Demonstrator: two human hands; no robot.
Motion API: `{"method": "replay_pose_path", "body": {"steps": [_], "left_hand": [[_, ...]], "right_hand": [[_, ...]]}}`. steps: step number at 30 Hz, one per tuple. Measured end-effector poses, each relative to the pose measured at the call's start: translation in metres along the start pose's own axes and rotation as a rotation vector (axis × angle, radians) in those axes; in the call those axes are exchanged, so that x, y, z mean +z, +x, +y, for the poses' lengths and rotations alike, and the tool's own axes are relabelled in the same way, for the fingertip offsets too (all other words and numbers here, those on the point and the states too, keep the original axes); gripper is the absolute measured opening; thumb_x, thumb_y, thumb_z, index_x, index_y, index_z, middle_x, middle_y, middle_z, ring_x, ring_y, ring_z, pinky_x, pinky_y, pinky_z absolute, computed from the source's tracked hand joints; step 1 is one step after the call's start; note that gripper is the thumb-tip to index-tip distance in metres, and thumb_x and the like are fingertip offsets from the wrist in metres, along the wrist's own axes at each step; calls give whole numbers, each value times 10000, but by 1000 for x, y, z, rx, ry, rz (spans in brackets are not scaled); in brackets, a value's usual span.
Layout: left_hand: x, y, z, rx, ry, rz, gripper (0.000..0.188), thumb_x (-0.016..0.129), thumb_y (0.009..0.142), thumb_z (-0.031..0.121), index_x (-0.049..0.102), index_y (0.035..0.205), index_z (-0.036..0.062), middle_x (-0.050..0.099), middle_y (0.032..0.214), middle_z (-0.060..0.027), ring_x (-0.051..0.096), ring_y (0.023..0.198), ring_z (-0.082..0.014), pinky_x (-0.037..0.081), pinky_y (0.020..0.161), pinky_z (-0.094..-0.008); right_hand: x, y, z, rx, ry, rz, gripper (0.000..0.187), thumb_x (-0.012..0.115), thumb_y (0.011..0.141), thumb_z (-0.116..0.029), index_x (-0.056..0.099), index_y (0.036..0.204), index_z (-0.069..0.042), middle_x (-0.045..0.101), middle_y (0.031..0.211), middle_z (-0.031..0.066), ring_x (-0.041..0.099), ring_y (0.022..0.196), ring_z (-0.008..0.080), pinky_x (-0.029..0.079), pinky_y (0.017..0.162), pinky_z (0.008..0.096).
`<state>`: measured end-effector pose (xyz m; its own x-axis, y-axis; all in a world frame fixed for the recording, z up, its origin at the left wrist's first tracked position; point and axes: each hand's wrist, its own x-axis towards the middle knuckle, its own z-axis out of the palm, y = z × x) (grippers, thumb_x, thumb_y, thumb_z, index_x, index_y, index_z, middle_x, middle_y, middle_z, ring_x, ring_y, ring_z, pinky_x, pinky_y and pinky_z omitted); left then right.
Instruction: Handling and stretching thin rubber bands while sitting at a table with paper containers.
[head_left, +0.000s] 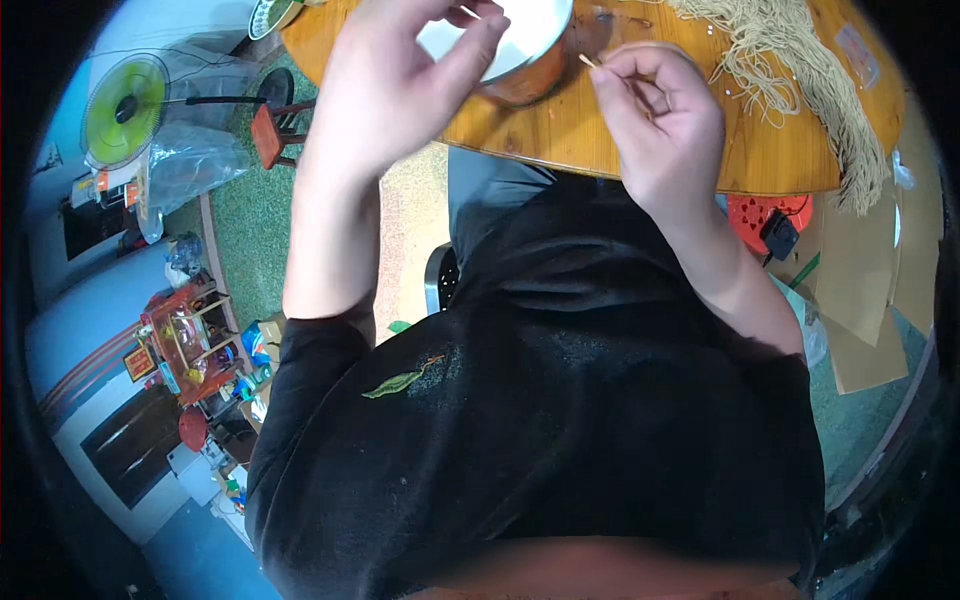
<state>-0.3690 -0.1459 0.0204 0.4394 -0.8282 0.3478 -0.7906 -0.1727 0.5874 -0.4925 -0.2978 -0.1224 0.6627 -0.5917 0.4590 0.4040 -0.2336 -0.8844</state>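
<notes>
Over the left part of a white bowl (533,40), my left hand (405,75) is curled with its thumb close to the fingertips. The frame's top edge cuts off part of that hand, and whatever its fingers may hold is hidden. To the right of the bowl, my right hand (672,125) pinches a thin, pale, stick-like piece (589,61) between thumb and forefinger, its end poking out toward the bowl. Both hands are above a varnished wooden table (600,140). Long beige strands of cord (800,60) lie in a loose bundle right of my right hand.
Cord ends hang over the table's right edge. A red perforated stool (755,215) and cardboard sheets (865,290) are below there. At left stand a green-bladed fan (125,108) and a small reddish-brown stool (268,136). A green leaf (395,384) lies on my black shirt.
</notes>
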Motion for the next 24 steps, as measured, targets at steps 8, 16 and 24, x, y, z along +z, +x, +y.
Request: {"method": "replay_pose_path", "body": {"steps": [8,16,24], "left_hand": [[-4,35,-8,-314,28,-420,194,704,964,-17,736,1153,-48,753,944,-163,716,859,-221,570,786,-348],[3,34,-19,-334,-70,-430,165,715,949,-61,754,1107,-43,768,894,-117,718,810,-179,572,733,-324],[4,35,-22,-318,-17,-452,143,735,948,-38,763,1089,-39,775,882,-125,730,811,-179,580,733,-324]], "right_hand": [[18,-6,17,220,156,-16,60,711,1024,25,692,1081,35,692,1223,83,664,1003,62,537,906,212],[19,-3,21,202,197,-9,56,715,1023,24,702,1077,23,722,1186,72,664,1004,57,537,904,214],[22,-2,22,200,205,13,75,728,1016,23,710,1088,23,733,1143,58,675,991,60,550,897,215]]}}
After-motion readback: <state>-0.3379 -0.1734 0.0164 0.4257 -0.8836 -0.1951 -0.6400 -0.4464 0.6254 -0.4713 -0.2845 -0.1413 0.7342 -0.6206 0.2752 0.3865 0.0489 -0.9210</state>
